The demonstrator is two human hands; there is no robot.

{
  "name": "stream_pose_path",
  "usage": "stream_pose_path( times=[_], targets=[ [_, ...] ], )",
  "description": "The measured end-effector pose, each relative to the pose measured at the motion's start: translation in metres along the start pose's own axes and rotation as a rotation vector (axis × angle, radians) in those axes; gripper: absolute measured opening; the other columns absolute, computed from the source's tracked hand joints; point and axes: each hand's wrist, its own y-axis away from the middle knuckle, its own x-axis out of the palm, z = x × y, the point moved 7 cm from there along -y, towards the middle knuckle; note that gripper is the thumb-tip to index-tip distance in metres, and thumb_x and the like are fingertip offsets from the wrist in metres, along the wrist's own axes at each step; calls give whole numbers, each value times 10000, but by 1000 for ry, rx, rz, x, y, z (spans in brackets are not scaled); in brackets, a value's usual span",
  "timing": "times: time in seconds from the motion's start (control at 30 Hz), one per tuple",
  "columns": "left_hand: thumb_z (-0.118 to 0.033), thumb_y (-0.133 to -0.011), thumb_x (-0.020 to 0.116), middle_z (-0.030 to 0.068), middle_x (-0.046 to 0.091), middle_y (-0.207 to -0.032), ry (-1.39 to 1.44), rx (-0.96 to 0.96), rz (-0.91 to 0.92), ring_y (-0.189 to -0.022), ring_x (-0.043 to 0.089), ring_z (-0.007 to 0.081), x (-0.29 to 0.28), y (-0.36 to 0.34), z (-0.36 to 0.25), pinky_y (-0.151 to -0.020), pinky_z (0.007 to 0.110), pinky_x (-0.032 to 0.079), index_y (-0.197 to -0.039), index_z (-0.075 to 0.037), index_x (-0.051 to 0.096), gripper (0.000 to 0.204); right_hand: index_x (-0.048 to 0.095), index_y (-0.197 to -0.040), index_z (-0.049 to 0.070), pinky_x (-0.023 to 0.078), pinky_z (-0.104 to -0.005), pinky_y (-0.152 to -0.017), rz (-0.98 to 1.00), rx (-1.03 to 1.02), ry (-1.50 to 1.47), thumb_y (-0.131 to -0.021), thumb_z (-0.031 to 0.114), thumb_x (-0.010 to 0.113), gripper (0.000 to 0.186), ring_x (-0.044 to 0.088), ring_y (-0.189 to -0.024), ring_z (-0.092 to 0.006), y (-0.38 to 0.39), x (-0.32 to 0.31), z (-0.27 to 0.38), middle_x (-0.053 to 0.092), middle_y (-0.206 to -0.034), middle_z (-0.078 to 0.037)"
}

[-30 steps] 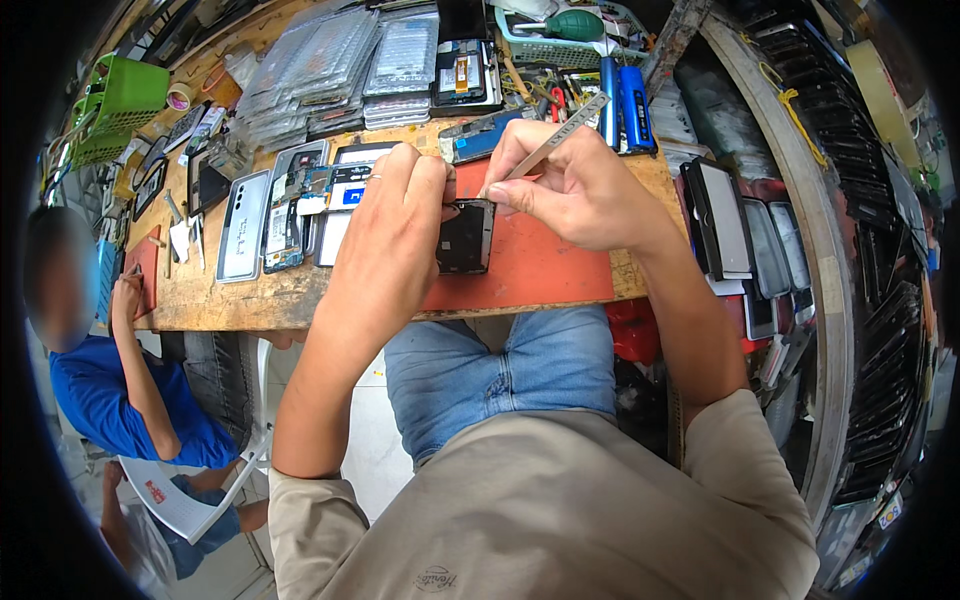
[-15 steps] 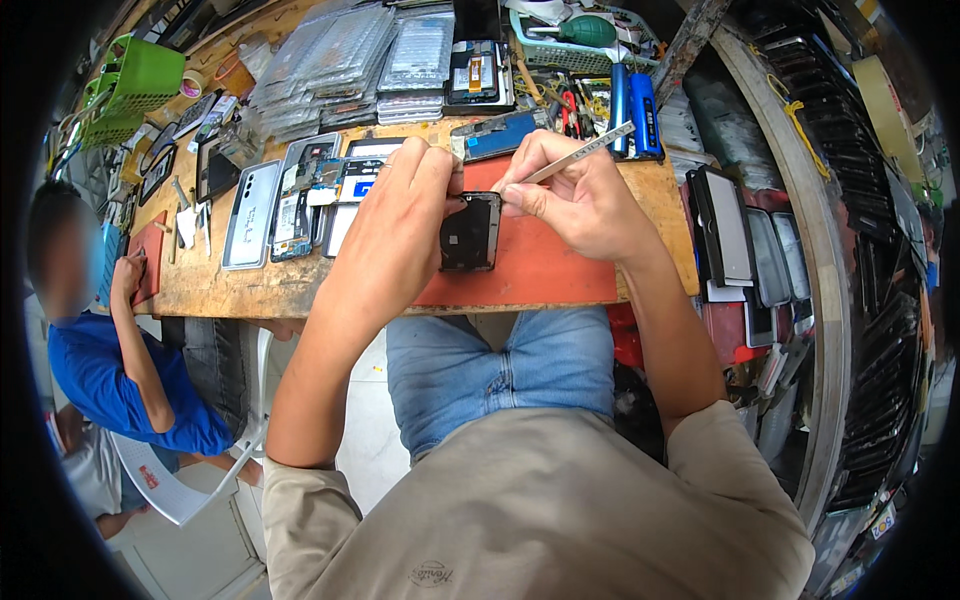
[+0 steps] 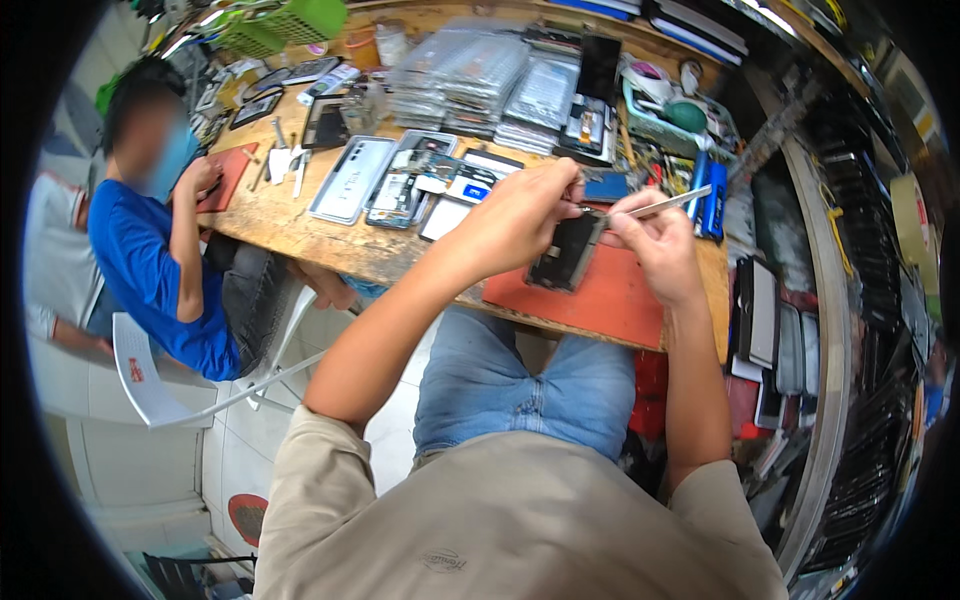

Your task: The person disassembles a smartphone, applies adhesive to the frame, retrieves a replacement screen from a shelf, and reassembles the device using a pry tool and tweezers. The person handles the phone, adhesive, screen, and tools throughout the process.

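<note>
Several clear trays (image 3: pixel 455 85) are stacked toward the back edge of the worktop (image 3: pixel 300 235); dark marks on a silver phone cover (image 3: pixel 352 182) are too small to read. Over the red mat (image 3: pixel 625 305) at the front edge, near the right corner, is a dark phone panel (image 3: pixel 567 258). The right hand (image 3: pixel 657 240) pinches a metal strip (image 3: pixel 672 201); the left hand (image 3: pixel 525 215) hides the panel's upper corner, its grip impossible to tell.

Green basket (image 3: pixel 306 22) left of stacked clear trays (image 3: pixel 455 75); white chair (image 3: pixel 140 370).

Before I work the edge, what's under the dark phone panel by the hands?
Red mat shows right of and below the dark phone panel; whatever lies directly beneath it is covered.
</note>
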Motion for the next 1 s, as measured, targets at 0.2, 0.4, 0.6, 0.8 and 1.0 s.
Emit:
stream_pose_path(
  times=[0.2, 0.4, 0.6, 0.8, 1.0],
  targets=[
    [-57, -1002, 743, 99, 694, -843, 305, -312, -44, -703, 699, 222, 36, 1, 52, -611, 368, 552, -1056, 0, 613, 151, 590, -1369, -14, 661, -311, -775, -286, 278, -104, -1079, 201, 703, 378, 773, -888, -201, 8, -58, -20, 757, -1072, -131],
    [-183, -1026, 754, 125, 755, -915, -85, -301, -192, -744, 737, 259, 12, 22, 107, -688, 416, 598, -1077, -15, 719, 179, 612, -1358, -26, 582, -258, -725, -408, 216, 258, -1082, 105, 667, 311, 706, -812, -120, 109, -85, -44, 732, -1002, -87],
    [-376, -1011, 694, 200, 801, -940, -843, -519, -801, -923, 768, 436, -233, -4, 218, -786, 540, 582, -1071, -87, 779, 307, 711, -1128, -55, 540, -247, -731, -506, -55, 549, -1028, 13, 678, 125, 674, -806, -105, 167, -74, -39, 698, -892, -51],
    [-539, -975, 693, 127, 800, -1243, -931, -847, -342, -1259, 705, 385, -281, -21, 331, -1032, 657, 439, -1114, -163, 806, 416, 715, -1111, -72, 538, -244, -755, -491, -15, 482, -1007, -7, 693, 124, 668, -844, -89, 160, -80, -45, 707, -920, -55],
    [-303, -1033, 693, 175, 797, -1031, -1025, -331, -530, -1021, 753, 404, -260, -21, 258, -912, 536, 522, -1080, -101, 748, 215, 714, -1149, -74, 529, -220, -743, -466, 74, 366, -1034, -8, 687, 136, 673, -854, -66, 156, -78, -43, 737, -962, -43]
  ],
)
